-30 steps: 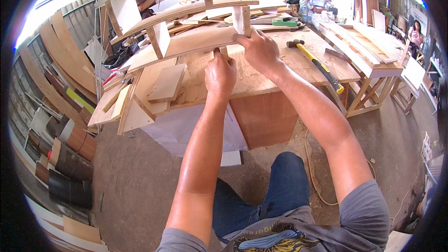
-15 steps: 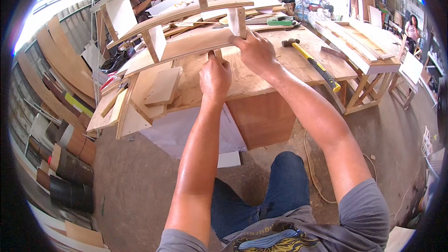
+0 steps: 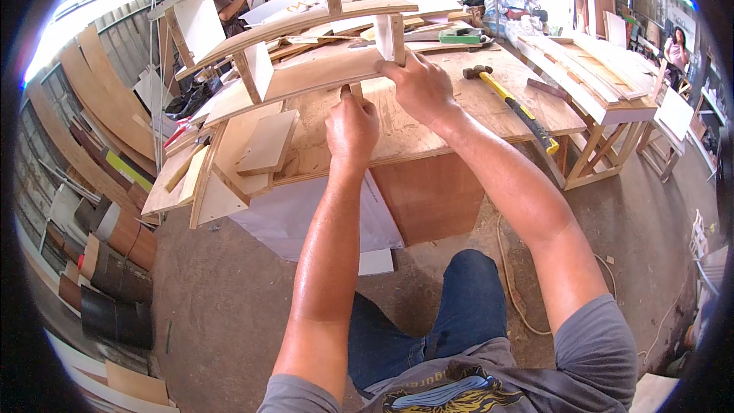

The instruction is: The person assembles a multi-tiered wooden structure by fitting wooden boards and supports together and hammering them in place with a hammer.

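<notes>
A wooden frame (image 3: pixel 321 70) of long boards joined by short upright pieces stands above the plywood table (image 3: pixel 489 107). Its lowest board runs to my right hand (image 3: pixel 423 90), whose fingers close on the frame's end beside a short upright. My left hand (image 3: pixel 352 124) is just below and to the left, closed around a short wooden piece (image 3: pixel 357 89) under the lowest board. Most of that piece is hidden by the fingers. To the right of my hands a hammer (image 3: pixel 514 101) with a yellow and black handle lies on the table.
Loose boards (image 3: pixel 267 141) lie at the table's left. A second wooden bench (image 3: pixel 612 112) stands at the right, with a seated person (image 3: pixel 676 52) beyond. Another person's arm (image 3: pixel 239 4) shows behind the frame. A cable (image 3: pixel 508 275) lies on the floor.
Compared with a second ago, the view has shifted slightly, and frame and table sit a little further left. Both hands keep their places on the wood.
</notes>
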Available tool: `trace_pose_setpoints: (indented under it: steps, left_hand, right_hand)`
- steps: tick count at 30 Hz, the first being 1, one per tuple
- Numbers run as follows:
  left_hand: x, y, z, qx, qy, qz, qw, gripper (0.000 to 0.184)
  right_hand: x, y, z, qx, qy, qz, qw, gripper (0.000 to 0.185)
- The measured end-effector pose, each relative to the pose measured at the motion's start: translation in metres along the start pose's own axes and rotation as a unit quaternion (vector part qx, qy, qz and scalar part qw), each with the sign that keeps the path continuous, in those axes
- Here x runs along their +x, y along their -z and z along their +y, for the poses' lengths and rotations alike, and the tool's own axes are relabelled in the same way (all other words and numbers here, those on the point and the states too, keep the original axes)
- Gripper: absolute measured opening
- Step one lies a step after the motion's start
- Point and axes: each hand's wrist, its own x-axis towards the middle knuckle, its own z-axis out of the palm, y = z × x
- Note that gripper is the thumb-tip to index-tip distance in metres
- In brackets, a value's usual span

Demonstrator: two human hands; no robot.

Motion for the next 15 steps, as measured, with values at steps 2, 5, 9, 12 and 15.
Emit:
trace_pose_setpoints:
  steps: [2,5,9,12,15]
  left_hand:
    - [0.001,0.000,-0.002,0.003,0.005,-0.006,1.000,0.045]
    - [0.000,0.002,-0.003,-0.005,0.004,-0.013,1.000,0.041]
    - [0.002,0.002,-0.008,-0.062,0.018,-0.003,0.998,0.044]
    - [0.003,0.010,-0.009,-0.130,0.037,-0.027,0.990,0.050]
    - [0.006,0.007,-0.013,-0.138,0.051,-0.025,0.989,0.052]
  right_hand:
    - [0.000,-0.004,0.002,-0.002,0.003,0.007,1.000,0.026]
    - [0.000,-0.002,0.001,-0.002,0.001,0.010,1.000,0.027]
    - [-0.003,-0.005,0.001,-0.003,0.001,0.048,0.999,0.034]
    - [-0.004,-0.007,0.001,-0.001,0.007,0.055,0.998,0.035]
    - [-0.004,-0.004,-0.001,0.007,-0.005,0.026,1.000,0.028]
